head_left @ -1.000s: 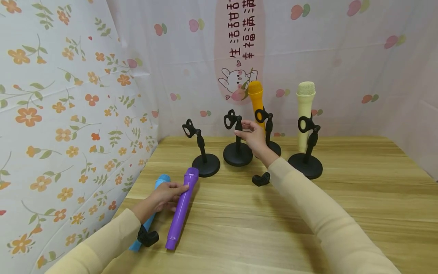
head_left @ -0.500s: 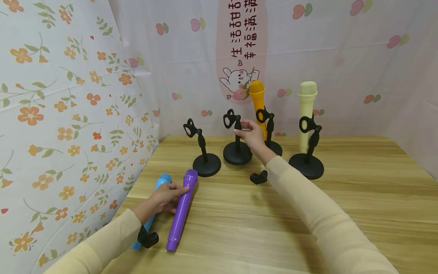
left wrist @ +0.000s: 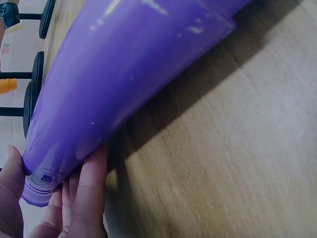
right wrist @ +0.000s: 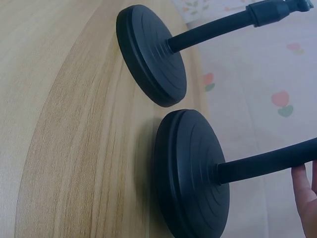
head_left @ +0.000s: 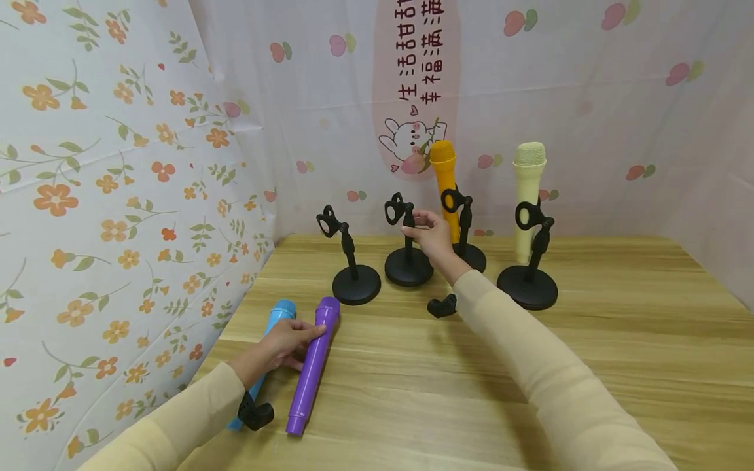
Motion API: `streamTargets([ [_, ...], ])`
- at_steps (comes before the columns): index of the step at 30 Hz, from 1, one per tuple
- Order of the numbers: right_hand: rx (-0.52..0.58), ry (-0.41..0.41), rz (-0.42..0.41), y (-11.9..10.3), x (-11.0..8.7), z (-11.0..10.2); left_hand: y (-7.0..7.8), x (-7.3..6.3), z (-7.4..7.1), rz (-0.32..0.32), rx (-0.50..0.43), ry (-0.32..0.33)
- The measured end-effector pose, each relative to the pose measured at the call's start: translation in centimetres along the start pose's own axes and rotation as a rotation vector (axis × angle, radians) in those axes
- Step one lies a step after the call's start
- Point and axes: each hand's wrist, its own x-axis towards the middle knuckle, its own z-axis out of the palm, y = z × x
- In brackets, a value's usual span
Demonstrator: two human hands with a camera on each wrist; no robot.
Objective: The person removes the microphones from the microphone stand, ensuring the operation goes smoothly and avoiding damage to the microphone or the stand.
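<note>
Above the bench, cloth reads "幸福满满"; the left hand pinches a purple microphone, label illegible; the right hand grips a black stand.

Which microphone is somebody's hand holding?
The purple microphone: the left hand grips it. No hand grips the blue microphone beside it, or the orange microphone and pale yellow microphone farther back.

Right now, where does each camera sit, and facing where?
Head: worn on the head, looking forward and down over the table; left hand, right hand and sleeves show.
Left wrist: worn there, facing the purple mic; left fingers show.
Right wrist: worn there, facing two stands; right fingers show.
Head and left wrist share the purple mic.
</note>
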Motion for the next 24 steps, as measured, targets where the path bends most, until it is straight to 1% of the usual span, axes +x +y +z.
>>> streamTargets([
  [16,0.011,0.010,-0.009,0.48,0.21,0.48,-0.14,-0.06,0.24,-0.028,0.036,0.034],
  [24,-0.001,0.007,0.001,1.07,0.41,0.54,-0.16,-0.13,0.31,-0.018,0.049,0.046],
])
